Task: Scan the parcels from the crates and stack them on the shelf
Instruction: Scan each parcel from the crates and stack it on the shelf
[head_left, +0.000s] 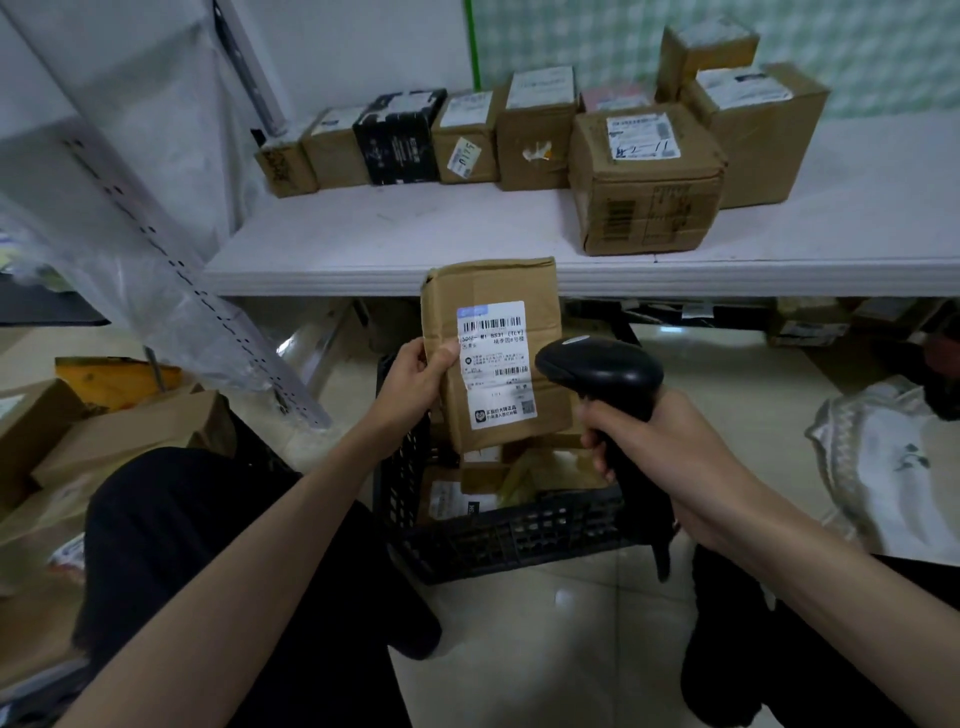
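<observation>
Parcel (493, 353) gripped by left hand (415, 376); right hand (649, 436) grips scanner (602, 371) (handle hidden).

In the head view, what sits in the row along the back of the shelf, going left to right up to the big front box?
Small brown box → brown box → black box → brown box with a slanted sticker → taller brown box → big front box.

crate (467, 540) contents: mostly hidden behind held parcel (524, 291)
label (496, 364) small print: too small to read
scanner (602, 371) grip: covered by right hand (660, 457)
boxes under shelf (395, 244): dark, blurred
left cartons (119, 431): cut by edge
</observation>
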